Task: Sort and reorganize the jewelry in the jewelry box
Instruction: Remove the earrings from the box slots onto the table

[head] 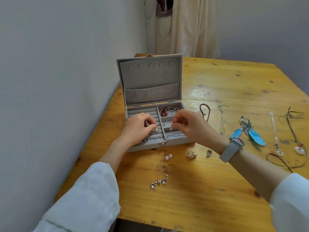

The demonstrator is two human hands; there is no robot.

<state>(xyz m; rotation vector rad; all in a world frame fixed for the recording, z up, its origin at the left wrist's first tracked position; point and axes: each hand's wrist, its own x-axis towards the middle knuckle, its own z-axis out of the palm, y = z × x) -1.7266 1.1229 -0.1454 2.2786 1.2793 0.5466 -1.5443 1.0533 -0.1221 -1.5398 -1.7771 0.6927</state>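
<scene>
Nearest, on the yellow wooden tabletop (192,190), lies a pair of silver heart-drop earrings (158,181), and a little farther a pair of pearl studs (168,156), a gold cluster earring (191,154) and a small silver earring (209,153), all just in front of the grey jewelry box (150,147). Over the open box, both hands work close together. The left hand (137,128) has its fingertips pinched on a pale teardrop earring (157,130) above the ring rolls. The right hand (189,124), with a grey watch (231,149) on its wrist, pinches a matching teardrop earring (171,128) above the middle right compartment. A thin silver chain (175,135) lies in the front right compartment and red beads (164,112) in the back right one. To the right of the box, on the tabletop, lie a dark red bracelet (204,111), a thin silver necklace (222,119), blue feather earrings (249,131) and cord necklaces with shell pendants (297,148). The lid (150,79) stands upright behind, lined in grey
</scene>
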